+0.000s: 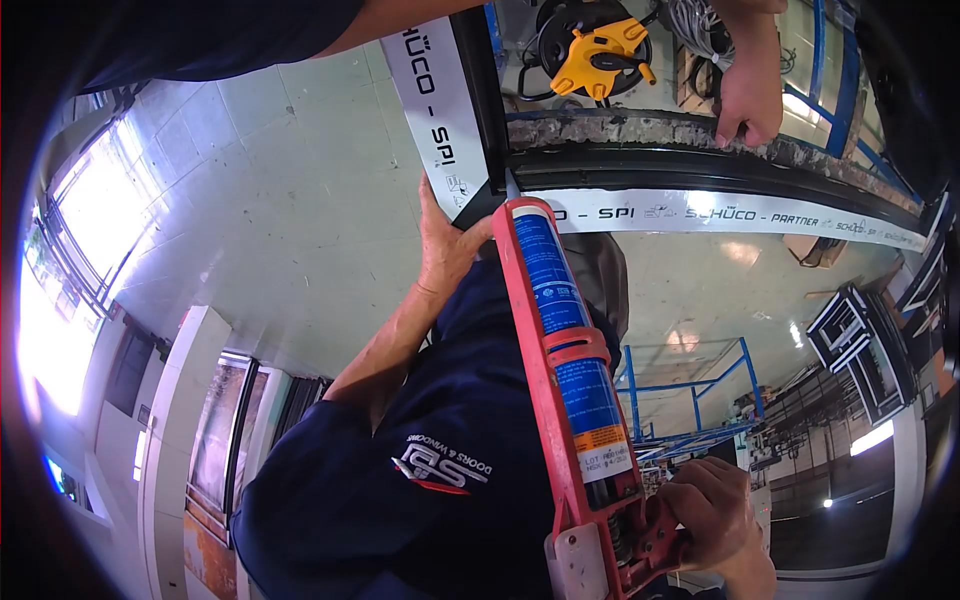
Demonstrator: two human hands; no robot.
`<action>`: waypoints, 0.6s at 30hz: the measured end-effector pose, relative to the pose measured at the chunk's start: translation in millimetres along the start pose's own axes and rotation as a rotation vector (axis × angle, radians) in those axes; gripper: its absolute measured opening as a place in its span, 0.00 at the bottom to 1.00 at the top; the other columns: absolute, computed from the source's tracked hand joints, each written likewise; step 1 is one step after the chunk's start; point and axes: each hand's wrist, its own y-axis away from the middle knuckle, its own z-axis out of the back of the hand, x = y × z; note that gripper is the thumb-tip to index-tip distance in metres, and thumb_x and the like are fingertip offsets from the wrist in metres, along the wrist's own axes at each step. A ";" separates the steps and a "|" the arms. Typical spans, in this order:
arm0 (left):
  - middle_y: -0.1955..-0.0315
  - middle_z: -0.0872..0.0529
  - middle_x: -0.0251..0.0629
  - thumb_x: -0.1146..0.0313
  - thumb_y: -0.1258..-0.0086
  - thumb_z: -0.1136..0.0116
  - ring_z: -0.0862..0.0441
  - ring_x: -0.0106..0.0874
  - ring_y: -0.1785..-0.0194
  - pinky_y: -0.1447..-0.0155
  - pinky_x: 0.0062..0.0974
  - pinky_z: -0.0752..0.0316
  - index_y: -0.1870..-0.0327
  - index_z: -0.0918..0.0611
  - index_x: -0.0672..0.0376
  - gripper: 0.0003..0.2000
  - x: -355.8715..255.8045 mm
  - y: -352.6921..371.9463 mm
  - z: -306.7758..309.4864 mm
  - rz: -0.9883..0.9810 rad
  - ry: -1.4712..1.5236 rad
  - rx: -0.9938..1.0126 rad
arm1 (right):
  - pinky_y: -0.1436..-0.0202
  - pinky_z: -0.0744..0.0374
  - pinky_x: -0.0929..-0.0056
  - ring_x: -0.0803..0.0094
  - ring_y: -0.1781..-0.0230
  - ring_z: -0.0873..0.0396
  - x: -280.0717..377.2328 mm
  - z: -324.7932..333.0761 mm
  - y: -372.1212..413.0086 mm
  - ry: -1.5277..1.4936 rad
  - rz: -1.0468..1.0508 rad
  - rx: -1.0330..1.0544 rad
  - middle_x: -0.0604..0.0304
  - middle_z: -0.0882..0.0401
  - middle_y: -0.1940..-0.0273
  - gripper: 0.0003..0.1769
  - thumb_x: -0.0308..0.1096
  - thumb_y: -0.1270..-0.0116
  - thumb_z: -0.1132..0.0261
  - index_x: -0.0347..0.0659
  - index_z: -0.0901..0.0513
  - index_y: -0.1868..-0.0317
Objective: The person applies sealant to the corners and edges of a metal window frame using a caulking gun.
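The left hand (pixel 750 108) is seen at 2 o'clock, its fingers curled and laid against a worn grey beam (pixel 620 128); whether the beam is grasped cannot be told. The right forearm (pixel 400 25) is cut off by the edge near 12 o'clock — the state of the right hand cannot be told. A black frame (pixel 700 166), faced with printed white film (pixel 700 208), is stretched from its corner near 12 o'clock toward 3. Between 12 and 5 o'clock a red sealant gun (pixel 577 346) is gripped in a co-worker's right hand (pixel 710 515), its nozzle (pixel 513 187) pointed into that corner. The co-worker's left hand (pixel 450 245) is placed against the corner's near side, toward 11 o'clock. At 1 o'clock a yellow-and-black reel (pixel 600 60) is seen.
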 end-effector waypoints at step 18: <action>0.46 0.23 0.42 0.67 0.45 0.20 0.23 0.30 0.45 0.40 0.30 0.25 0.29 0.41 0.66 0.46 -7.9 1.2 -1.9 -0.026 -0.148 -0.016 | 0.72 0.27 0.63 0.61 0.75 0.23 4.9 5.4 -7.1 -0.004 0.019 0.034 0.58 0.24 0.71 0.30 0.50 0.59 0.24 0.37 0.21 0.62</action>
